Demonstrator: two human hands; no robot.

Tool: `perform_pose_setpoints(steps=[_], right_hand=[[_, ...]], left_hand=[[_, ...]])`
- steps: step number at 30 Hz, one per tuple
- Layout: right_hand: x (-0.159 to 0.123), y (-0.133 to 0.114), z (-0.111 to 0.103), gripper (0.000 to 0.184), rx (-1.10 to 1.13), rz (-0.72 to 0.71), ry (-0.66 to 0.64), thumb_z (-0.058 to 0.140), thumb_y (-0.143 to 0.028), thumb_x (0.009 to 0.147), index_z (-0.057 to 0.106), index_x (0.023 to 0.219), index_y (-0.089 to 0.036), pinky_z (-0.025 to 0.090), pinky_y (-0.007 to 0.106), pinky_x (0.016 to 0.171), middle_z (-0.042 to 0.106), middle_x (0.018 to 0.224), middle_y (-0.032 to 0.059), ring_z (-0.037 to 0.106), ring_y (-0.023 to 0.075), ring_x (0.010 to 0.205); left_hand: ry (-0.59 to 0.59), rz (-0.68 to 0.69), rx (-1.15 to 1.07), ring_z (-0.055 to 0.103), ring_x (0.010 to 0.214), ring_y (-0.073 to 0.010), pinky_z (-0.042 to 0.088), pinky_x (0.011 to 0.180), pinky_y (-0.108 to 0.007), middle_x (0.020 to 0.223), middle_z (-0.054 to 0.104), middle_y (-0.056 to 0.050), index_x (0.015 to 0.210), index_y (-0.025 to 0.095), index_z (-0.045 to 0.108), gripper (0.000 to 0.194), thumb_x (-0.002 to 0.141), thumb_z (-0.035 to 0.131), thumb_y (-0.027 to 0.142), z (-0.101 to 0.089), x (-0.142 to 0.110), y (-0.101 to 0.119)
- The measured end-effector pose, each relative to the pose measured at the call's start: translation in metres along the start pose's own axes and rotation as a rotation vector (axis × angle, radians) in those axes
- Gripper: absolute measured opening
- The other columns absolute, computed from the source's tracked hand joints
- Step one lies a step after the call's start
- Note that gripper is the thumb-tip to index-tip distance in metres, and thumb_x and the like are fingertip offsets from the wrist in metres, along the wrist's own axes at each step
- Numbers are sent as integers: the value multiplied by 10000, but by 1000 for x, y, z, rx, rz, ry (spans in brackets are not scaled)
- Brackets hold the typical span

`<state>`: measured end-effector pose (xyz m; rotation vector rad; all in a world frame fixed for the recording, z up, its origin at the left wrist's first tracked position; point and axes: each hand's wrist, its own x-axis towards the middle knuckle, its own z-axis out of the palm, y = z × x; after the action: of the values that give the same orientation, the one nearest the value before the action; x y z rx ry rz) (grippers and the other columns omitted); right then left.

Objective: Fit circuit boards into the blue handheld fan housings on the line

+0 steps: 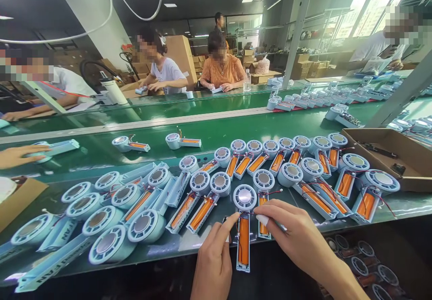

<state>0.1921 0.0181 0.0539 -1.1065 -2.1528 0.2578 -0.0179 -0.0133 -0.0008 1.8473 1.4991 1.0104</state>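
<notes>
A light blue hand-held fan body (pixel 243 228) lies open in front of me on the bench edge, round head away from me, an orange battery in its handle. My left hand (pixel 214 257) is curled, with fingertips pinching at the handle's left side. My right hand (pixel 292 234) reaches in from the right, its fingers pressed on the handle's upper right side and over a neighbouring fan unit (pixel 263 187).
Several more open fan units (pixel 313 174) with orange batteries lie in rows on the green conveyor belt (pixel 216 133). A cardboard box (pixel 393 156) stands at right, another (pixel 16 198) at left. A co-worker's hand (pixel 18 155) holds a fan at far left. People sit across the belt.
</notes>
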Motion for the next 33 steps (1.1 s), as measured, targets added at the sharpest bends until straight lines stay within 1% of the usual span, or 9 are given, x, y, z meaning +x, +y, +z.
perform_pose_setpoints(steps=[4, 6, 10, 12, 16, 19, 23, 29, 33], right_hand=[[4, -2, 17, 264, 33, -40, 181, 497, -133, 997, 670, 1172, -230, 602, 269, 787, 778, 1024, 57, 749, 182, 904], [8, -9, 27, 249, 188, 34, 219, 550, -144, 973, 643, 1187, -229, 604, 241, 772, 790, 970, 34, 759, 162, 849], [15, -22, 40, 108, 622, 335, 164, 651, -258, 911, 664, 995, -191, 596, 220, 631, 771, 797, 24, 736, 157, 678], [16, -24, 42, 136, 727, 411, 90, 654, -304, 915, 703, 932, -179, 593, 242, 639, 768, 806, 44, 731, 171, 692], [13, -21, 38, 177, 621, 303, -20, 604, -212, 935, 774, 983, -231, 572, 251, 754, 767, 928, 31, 717, 169, 846], [11, -21, 35, 251, 533, 258, -43, 585, -146, 927, 757, 1074, -253, 554, 229, 754, 759, 921, 5, 697, 141, 807], [11, -25, 35, 186, 450, 281, -39, 606, -127, 907, 741, 988, -226, 537, 211, 693, 747, 845, -5, 680, 131, 731], [6, -24, 40, 235, 323, 95, -1, 523, -91, 943, 704, 1019, -222, 552, 252, 753, 699, 967, 47, 681, 159, 850], [1, -20, 42, 238, 216, -13, -1, 475, -118, 989, 669, 1085, -216, 564, 288, 772, 663, 1017, 70, 668, 175, 885]], left_hand=[[-16, 48, 9, 708, 890, -201, 594, 777, -297, 1013, 699, -89, 1332, 318, 649, 495, 979, 332, 179, -1, -1, 3], [-16, 67, -8, 715, 905, -196, 595, 776, -284, 1016, 706, -78, 1319, 331, 657, 508, 962, 343, 154, 0, -3, 4], [137, -11, -74, 715, 1006, -228, 595, 856, -332, 1093, 740, -72, 1321, 302, 648, 459, 955, 393, 194, 5, -6, 3], [226, -86, -116, 721, 939, -243, 605, 791, -342, 1039, 752, -79, 1309, 273, 643, 402, 966, 433, 275, 8, -7, 3], [208, -203, -219, 642, 605, -195, 561, 601, -302, 684, 646, -15, 1197, 228, 648, 348, 977, 457, 419, 10, -9, 5], [180, -241, -243, 578, 522, -180, 517, 555, -284, 547, 523, 36, 1107, 224, 654, 336, 980, 443, 454, 11, -10, 8], [166, -251, -240, 537, 492, -175, 455, 487, -267, 556, 537, 28, 1089, 237, 649, 348, 980, 429, 484, 12, -11, 12], [110, -286, -274, 509, 511, -179, 456, 509, -272, 572, 538, 26, 1173, 222, 636, 406, 982, 424, 512, 6, -8, 21], [47, -322, -353, 458, 492, -151, 382, 473, -247, 547, 503, 33, 1023, 213, 695, 427, 948, 485, 578, -2, -3, 28]])
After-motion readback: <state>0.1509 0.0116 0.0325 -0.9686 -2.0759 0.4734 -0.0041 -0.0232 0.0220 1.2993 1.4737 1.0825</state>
